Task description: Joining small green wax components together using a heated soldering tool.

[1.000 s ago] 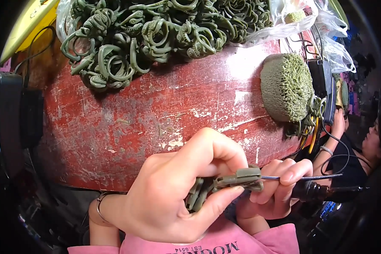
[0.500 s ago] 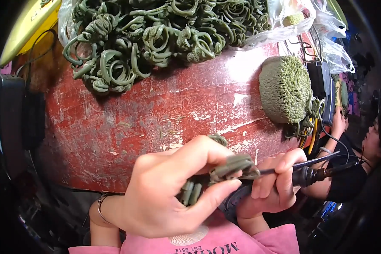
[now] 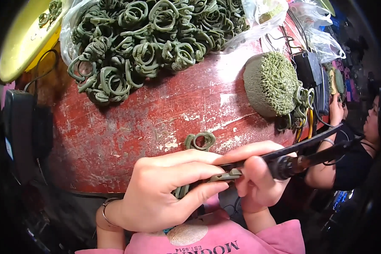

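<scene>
My left hand is closed around green coiled pieces, one poking out between thumb and fingers. My right hand is beside it with curled fingers, gripping a black tool with a ridged collar; a long, thin dark strip runs from the fingers up to the right. Whether the strip is part of the tool, I cannot tell. A loose green coil lies on the red worn table just beyond my fingers.
A large pile of green coils lies at the back by plastic bags. A yellow container and a black box are left. A green foam lump, cables and a black unit are right, beside another person.
My hands have turned and drawn closer, my right fingers reaching over the left. The dark strip now slants more steeply up to the right. The loose coil beyond my fingers shows more fully.
</scene>
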A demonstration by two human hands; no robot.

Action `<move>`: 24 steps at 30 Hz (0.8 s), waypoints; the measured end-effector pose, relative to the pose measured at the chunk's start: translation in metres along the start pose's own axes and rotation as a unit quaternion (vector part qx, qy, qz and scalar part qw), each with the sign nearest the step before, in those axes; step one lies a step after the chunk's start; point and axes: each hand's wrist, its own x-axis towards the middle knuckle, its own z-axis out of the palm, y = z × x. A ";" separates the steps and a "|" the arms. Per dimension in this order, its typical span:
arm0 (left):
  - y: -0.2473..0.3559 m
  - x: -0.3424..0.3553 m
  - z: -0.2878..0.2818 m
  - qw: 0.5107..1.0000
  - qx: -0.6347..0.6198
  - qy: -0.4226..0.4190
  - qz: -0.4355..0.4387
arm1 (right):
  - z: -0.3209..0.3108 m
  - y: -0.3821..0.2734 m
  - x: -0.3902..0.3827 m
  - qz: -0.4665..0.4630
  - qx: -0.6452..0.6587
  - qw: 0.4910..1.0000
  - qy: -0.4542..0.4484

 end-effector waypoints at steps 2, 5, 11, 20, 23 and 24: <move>0.000 0.000 0.002 0.999 0.008 0.013 0.029 | -0.005 -0.001 -0.006 -0.041 0.008 0.995 0.091; 0.003 0.000 0.004 0.997 -0.022 0.067 0.026 | -0.014 0.002 -0.013 -0.123 0.029 0.970 0.207; 0.003 -0.007 0.002 0.991 -0.020 0.100 0.083 | -0.011 0.008 -0.022 -0.168 0.013 0.985 0.042; 0.013 -0.017 0.001 0.990 0.073 0.107 0.054 | 0.001 0.017 -0.022 -0.261 0.018 0.964 0.036; 0.011 -0.015 -0.001 0.992 0.040 0.099 0.066 | 0.000 0.011 -0.020 -0.262 -0.051 0.963 0.018; 0.010 -0.014 -0.001 0.992 0.006 0.097 0.083 | 0.000 0.010 -0.020 -0.259 -0.054 0.964 0.020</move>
